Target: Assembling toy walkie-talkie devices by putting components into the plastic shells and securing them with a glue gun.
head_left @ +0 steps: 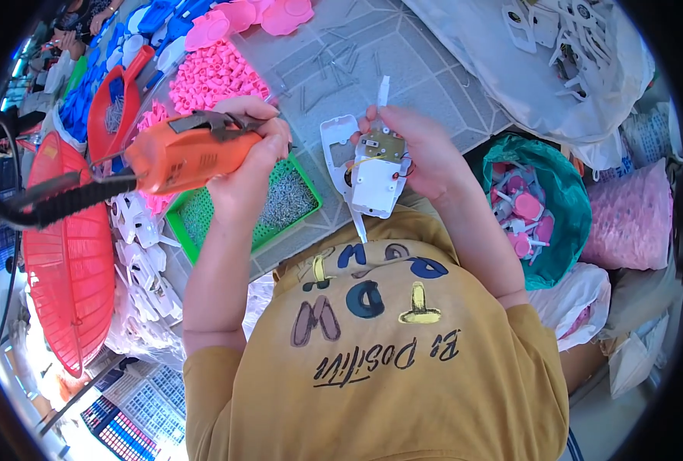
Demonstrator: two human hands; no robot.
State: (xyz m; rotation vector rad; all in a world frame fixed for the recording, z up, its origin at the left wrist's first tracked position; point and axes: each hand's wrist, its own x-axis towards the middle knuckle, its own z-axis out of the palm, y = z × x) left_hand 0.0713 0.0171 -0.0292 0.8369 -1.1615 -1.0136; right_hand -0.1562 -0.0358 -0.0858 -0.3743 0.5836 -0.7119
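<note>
My left hand [250,165] grips an orange electric screwdriver [178,157] whose black cable runs off to the left. Its tip end is hidden behind my fingers. My right hand [426,150] holds a white plastic housing [372,188] with a small circuit board and thin wires showing inside, and a white strip sticks out above and below it. Both hands hover close together above a green tray [316,201] filled with small metal screws. The screwdriver stays just left of the housing, apart from it.
Left of me are a red mesh basket [68,269], a red scoop [111,107] and loose white plastic shells [141,253]. A pile of pink pieces [211,77] lies behind the tray. A teal bag of pink parts [568,200] and a white bag of shells [556,46] sit right.
</note>
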